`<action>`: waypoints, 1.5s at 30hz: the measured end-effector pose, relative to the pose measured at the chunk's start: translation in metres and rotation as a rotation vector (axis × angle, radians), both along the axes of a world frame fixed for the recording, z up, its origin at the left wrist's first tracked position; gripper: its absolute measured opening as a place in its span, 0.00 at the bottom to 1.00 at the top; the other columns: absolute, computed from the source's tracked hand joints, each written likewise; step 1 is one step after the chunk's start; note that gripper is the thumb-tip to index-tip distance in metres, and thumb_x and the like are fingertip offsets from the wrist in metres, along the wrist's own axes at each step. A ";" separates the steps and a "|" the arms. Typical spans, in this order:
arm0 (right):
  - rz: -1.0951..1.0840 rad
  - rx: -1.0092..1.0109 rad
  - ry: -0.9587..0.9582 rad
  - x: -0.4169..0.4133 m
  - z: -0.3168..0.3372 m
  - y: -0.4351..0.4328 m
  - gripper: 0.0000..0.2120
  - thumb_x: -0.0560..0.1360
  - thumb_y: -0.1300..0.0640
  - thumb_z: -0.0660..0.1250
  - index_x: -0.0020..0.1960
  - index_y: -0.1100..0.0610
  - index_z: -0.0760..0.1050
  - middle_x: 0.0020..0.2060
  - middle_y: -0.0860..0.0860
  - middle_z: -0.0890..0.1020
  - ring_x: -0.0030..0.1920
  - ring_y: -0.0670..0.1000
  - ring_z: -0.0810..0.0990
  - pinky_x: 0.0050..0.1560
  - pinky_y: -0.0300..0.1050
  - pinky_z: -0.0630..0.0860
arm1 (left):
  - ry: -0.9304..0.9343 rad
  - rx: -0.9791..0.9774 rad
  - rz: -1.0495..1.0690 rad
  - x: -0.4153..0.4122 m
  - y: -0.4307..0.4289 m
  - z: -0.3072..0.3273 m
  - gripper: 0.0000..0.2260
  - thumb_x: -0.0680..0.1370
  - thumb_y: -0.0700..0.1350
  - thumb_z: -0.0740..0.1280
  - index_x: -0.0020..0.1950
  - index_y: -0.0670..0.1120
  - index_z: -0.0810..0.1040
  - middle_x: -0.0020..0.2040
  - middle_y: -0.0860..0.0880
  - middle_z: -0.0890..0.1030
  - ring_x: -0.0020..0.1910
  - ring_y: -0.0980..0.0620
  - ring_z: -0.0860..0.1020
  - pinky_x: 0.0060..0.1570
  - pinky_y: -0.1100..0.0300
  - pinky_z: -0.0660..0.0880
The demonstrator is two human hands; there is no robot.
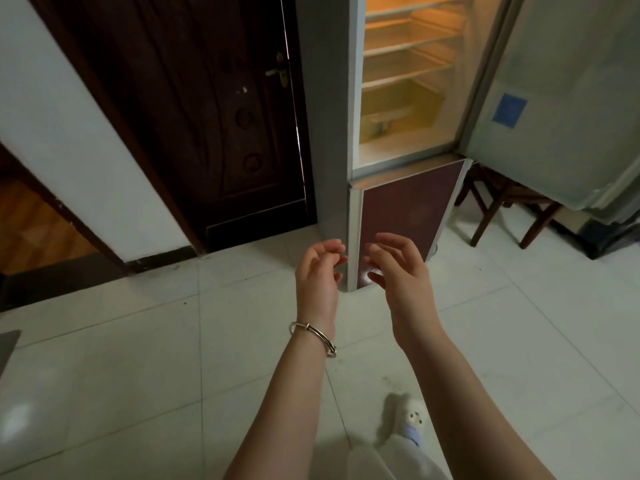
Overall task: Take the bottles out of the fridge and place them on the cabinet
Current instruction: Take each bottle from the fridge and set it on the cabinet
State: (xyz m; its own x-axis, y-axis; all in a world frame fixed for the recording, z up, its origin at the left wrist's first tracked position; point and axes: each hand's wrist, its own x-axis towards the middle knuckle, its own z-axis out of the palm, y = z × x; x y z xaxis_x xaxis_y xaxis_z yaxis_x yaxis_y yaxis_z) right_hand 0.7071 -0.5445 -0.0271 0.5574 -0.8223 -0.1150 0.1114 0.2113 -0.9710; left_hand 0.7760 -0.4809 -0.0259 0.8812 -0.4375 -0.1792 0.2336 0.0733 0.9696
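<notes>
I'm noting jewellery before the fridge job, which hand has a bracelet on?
The left hand: a silver bracelet circles its wrist, while the wrist of the right hand is bare.

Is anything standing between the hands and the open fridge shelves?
Nothing visible does. The upper door is swung open; the left hand and right hand hover empty before the lower door. No bottle shows on the shelves.

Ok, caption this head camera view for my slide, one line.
Empty left hand and right hand held open before the pale grey fridge, upper door swung wide, no bottles visible on lit shelves.
</notes>
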 end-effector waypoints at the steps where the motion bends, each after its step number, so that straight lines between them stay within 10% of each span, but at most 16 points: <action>1: 0.004 0.001 -0.001 0.005 -0.001 -0.013 0.07 0.76 0.60 0.65 0.53 0.52 0.76 0.50 0.53 0.81 0.48 0.50 0.80 0.51 0.44 0.76 | 0.003 -0.005 0.001 0.004 -0.013 -0.001 0.11 0.77 0.37 0.59 0.42 0.51 0.76 0.44 0.54 0.80 0.46 0.55 0.79 0.46 0.61 0.71; 30: 0.064 0.003 0.006 0.129 -0.003 -0.394 0.06 0.77 0.63 0.64 0.51 0.53 0.77 0.40 0.46 0.81 0.40 0.43 0.79 0.43 0.36 0.75 | 0.062 -0.098 0.038 0.131 -0.396 -0.003 0.11 0.75 0.35 0.59 0.40 0.48 0.75 0.40 0.53 0.78 0.41 0.56 0.78 0.36 0.71 0.72; 45: -0.019 -0.099 0.035 0.277 0.003 -0.548 0.07 0.77 0.58 0.64 0.54 0.50 0.74 0.49 0.49 0.80 0.49 0.48 0.79 0.51 0.43 0.75 | 0.029 -0.061 -0.104 0.284 -0.552 -0.004 0.08 0.75 0.38 0.62 0.41 0.50 0.76 0.45 0.52 0.80 0.49 0.52 0.78 0.49 0.58 0.71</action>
